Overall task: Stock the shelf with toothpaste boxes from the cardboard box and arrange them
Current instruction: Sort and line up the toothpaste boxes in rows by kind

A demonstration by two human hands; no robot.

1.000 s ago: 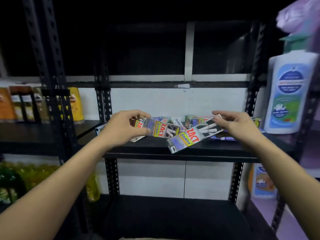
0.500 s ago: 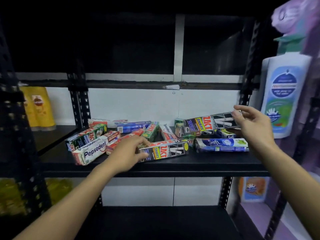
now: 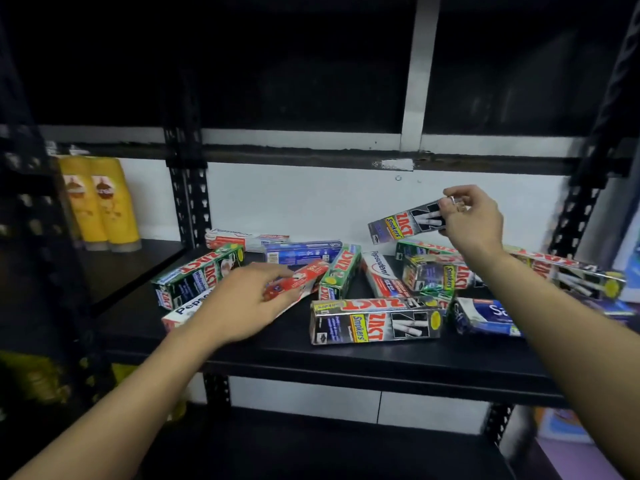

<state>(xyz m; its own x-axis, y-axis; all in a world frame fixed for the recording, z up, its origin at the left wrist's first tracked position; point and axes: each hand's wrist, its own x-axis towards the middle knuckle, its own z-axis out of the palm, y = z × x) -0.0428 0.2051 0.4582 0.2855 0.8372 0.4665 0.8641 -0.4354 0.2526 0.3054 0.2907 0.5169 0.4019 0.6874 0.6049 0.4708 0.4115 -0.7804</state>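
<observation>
Shelf pile (image 3: pixel 375 322): right hand (image 3: pixel 476 226) pinches black Zact box (image 3: pixel 405 227) above it; left hand (image 3: pixel 239 306) grips red box (image 3: pixel 299 281).

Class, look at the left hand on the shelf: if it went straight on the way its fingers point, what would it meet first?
The red box, which the left hand seems to grip now; just beyond lies the green box, though depth is hard to judge.

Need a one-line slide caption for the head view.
Right hand holds a black Zact Smokers box above the shelf; left hand grips a red box.
</observation>
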